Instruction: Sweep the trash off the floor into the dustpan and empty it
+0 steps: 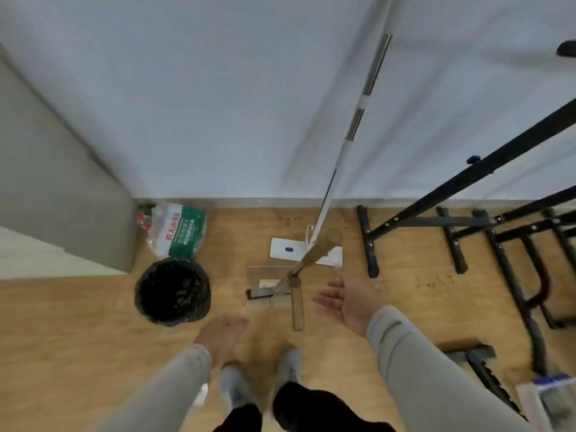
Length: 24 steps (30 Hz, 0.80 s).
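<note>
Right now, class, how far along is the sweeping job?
Hard to call anything done: specks remain along the wall and by the black rack. Both hands, left and right, are empty. Broom and dustpan wait beside the bin.

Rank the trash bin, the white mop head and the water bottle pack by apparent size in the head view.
1. Trash bin
2. Water bottle pack, slightly smaller; it sits farther away, so true size is unsure
3. White mop head

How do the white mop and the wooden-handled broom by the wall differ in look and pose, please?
The mop has a long white and metal pole, leaning up the wall; the broom has a shorter wooden handle, tilted lower. The mop's flat white head lies nearer the wall; the broom's dark head lies nearer the person. Neither is held.
</note>
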### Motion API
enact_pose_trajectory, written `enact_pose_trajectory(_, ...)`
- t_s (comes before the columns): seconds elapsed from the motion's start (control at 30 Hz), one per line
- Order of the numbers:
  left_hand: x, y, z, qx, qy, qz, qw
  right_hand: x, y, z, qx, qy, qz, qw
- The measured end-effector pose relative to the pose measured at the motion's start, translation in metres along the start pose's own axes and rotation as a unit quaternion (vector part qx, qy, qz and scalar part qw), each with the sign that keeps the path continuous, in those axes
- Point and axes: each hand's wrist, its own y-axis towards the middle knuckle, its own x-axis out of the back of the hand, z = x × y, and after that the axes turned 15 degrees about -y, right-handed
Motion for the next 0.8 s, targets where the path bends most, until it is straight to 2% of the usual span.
enact_pose_trajectory(0.07,-0.023,0.015,-0.02,-0.059,0.038,0.019,0.997,-0.007,0.008,0.032,-0.001,-0.043,0.046,0.998)
enact_pose_trajectory(0.17,-0.082,0.028,-0.051,-0.094,0.038,0.036,0.994,-0.019,0.0,0.077,-0.024,-0.098,0.158,0.982)
enact_pose_trajectory(0.27,-0.128,0.045,-0.056,-0.118,0.036,-0.012,0.992,-0.031,-0.007,0.097,-0.046,-0.14,0.218,0.965)
enact_pose_trajectory(0.33,-0.141,0.048,-0.058,-0.124,0.041,-0.093,0.987,-0.034,-0.006,0.102,-0.063,-0.132,0.221,0.964)
enact_pose_trajectory(0.4,-0.146,0.047,-0.062,-0.126,0.015,-0.143,0.982,-0.03,0.003,0.103,-0.083,-0.117,0.208,0.968)
enact_pose_trajectory(0.5,-0.145,0.046,-0.052,-0.095,-0.061,-0.144,0.983,-0.022,0.01,0.113,-0.108,-0.12,0.193,0.968)
enact_pose_trajectory(0.6,-0.141,0.027,-0.018,-0.059,-0.053,-0.154,0.985,-0.003,0.014,0.141,-0.112,-0.058,0.169,0.977)
enact_pose_trajectory(0.63,-0.137,0.018,-0.004,-0.054,-0.049,-0.168,0.983,0.001,0.014,0.149,-0.106,-0.075,0.162,0.978)
enact_pose_trajectory(0.7,-0.129,0.004,0.012,-0.046,-0.029,-0.196,0.979,0.003,0.015,0.155,-0.092,-0.185,0.153,0.966)
enact_pose_trajectory(0.8,-0.11,-0.022,0.019,-0.042,-0.045,-0.226,0.972,-0.006,0.012,0.145,-0.079,-0.346,0.15,0.923)
